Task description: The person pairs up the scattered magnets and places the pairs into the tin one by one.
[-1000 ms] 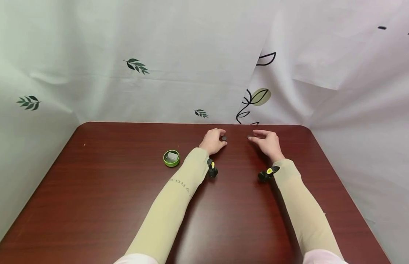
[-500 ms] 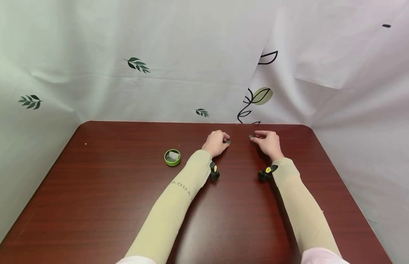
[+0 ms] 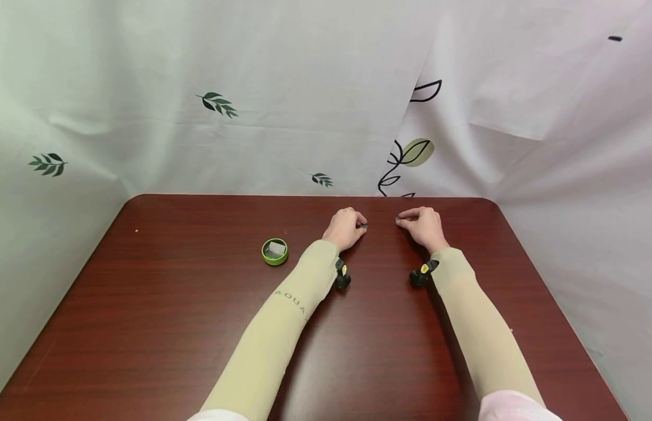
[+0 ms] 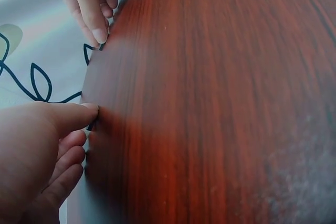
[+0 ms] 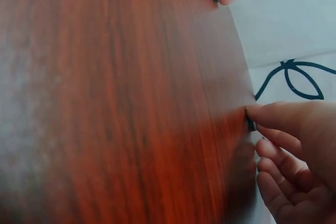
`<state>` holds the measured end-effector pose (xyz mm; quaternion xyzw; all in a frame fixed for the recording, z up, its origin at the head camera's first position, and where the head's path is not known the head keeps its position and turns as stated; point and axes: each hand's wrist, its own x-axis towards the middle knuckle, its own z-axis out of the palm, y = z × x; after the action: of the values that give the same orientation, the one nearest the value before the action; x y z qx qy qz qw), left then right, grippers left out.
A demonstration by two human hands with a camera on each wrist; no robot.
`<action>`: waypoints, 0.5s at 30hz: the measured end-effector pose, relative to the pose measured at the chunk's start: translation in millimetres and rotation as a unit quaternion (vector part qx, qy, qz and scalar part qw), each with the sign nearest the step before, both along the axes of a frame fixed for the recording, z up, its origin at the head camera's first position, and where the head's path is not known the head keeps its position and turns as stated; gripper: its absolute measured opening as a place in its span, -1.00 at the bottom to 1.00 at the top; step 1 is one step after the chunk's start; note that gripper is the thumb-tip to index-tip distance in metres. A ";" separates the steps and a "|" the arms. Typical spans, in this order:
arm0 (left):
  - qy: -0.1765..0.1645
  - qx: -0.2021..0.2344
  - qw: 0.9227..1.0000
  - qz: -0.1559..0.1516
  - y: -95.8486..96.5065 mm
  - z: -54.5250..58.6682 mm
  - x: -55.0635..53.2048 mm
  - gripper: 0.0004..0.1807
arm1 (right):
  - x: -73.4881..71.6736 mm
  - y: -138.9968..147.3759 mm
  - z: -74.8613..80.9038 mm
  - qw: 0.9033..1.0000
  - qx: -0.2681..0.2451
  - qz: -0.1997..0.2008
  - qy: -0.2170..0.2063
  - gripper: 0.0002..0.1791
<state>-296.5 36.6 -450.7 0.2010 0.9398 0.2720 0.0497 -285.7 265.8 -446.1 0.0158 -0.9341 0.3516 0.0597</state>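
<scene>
My left hand (image 3: 344, 230) is over the far part of the table and pinches a small dark grey disc (image 3: 364, 226) between thumb and fingers. Across a short gap, my right hand (image 3: 423, 228) pinches a similar small dark disc (image 3: 397, 220) by its edge. In the left wrist view the left disc (image 4: 92, 124) shows only as a thin dark sliver beside the thumb. The right disc (image 5: 251, 124) looks like a short dark edge under the thumb tip in the right wrist view. Both discs face each other, apart, close over the tabletop.
A small round green tin (image 3: 275, 263) with a pale rectangular piece (image 3: 276, 248) inside stands left of my left hand. The brown wooden table (image 3: 173, 304) ends just beyond the hands at a white curtain (image 3: 278, 134) with leaf prints. A tiny white speck (image 3: 137, 230) lies far left.
My left hand has moved slightly right and nearer, and its disc is now more covered by the fingers. The right hand's fingers have closed more tightly about its disc, which now shows less.
</scene>
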 end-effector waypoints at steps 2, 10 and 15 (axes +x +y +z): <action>-0.002 0.000 1.000 -0.001 -0.3 0.5 0.2 -0.78 | 0.7 0.3 0.2 1.000 -0.003 0.007 -0.011 -0.76; -0.006 0.000 1.000 -0.003 -0.8 2.3 0.7 -0.78 | 4.2 -3.5 3.7 0.999 0.007 0.036 -0.028 -0.76; -0.007 -0.002 1.000 -0.001 -0.4 2.0 -0.2 -0.78 | 6.2 -9.9 5.5 0.997 0.021 0.055 -0.043 -0.78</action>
<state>-296.8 36.1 -448.7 0.1994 0.9397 0.2719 0.0571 -279.5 255.9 -440.6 0.0534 -0.9406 0.3354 -0.0004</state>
